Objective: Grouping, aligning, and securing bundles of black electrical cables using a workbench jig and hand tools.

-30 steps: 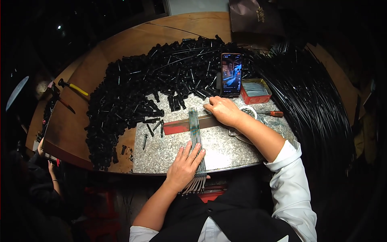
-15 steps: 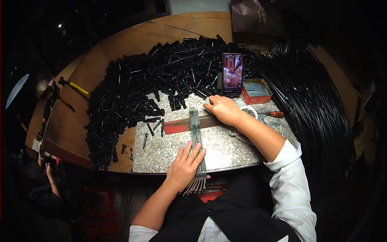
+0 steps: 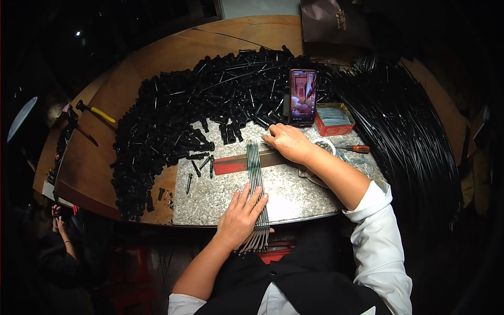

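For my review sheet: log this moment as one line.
left hand: flat on metal rods | right hand: pressing rods' far end by red bar | surface: stone slab | behind: black tube pieces, phone

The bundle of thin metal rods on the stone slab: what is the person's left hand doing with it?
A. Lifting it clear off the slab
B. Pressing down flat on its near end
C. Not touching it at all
B: the left hand lies spread flat over the near end of the bundle of thin metal rods, which rests on the stone slab.
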